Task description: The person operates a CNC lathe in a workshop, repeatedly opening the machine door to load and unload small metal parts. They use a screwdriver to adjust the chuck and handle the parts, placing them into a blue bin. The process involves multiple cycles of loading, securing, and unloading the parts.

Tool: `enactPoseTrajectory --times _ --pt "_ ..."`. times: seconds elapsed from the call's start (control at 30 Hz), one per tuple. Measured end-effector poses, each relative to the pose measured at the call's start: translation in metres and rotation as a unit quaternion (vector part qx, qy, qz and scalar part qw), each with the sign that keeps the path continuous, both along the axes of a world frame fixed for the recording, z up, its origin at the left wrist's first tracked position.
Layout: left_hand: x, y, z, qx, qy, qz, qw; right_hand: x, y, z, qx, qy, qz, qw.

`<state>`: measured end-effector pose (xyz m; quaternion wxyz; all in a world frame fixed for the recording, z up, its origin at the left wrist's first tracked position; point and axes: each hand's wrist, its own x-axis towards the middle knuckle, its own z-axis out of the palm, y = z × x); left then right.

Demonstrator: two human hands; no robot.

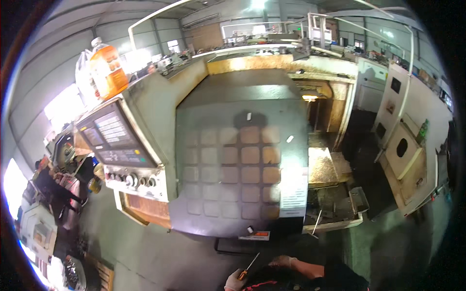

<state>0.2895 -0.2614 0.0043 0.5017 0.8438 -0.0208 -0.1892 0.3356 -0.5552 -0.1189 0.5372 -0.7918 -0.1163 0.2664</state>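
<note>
Near the lower edge, my left hand [234,281] wears a pale glove and is closed around a screwdriver [243,275]. Its handle is orange and black, and the thin metal shaft points up and to the right. Just right of the tip is my right hand [282,262], also in a pale glove, with the bare forearm reaching in from the right. Its fingers are too small and blurred to read. Both hands are below the grey door [228,111] of a large machine, close to the black bar handle [233,250] at its bottom.
A control panel [114,131] with screen and knobs juts out at left, with a bottle of orange liquid [108,70] on top. Right of the door, the machine's lit interior [318,111] stands exposed above a dirty metal tray [335,225]. Another machine [405,160] stands farther right.
</note>
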Motion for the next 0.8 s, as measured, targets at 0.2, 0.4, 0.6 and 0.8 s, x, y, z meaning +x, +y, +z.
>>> enactPoseTrajectory --times 0.2,0.4,0.6,0.8 --pt "0.042 0.004 0.032 -0.069 -0.058 -0.153 0.984 -0.069 -0.029 0.043 0.046 0.162 -0.519 0.838" --pt "0.084 0.024 0.052 -0.11 -0.155 -0.204 0.96 -0.04 -0.025 0.079 0.419 0.118 -0.627 0.646" --pt "0.072 0.053 0.039 -0.205 -0.113 -0.225 0.946 0.008 -0.028 0.202 0.458 -0.197 -0.514 0.698" --pt "0.056 0.118 0.008 -0.26 0.014 -0.186 0.947 0.032 0.029 0.299 0.086 -0.267 -0.688 0.669"
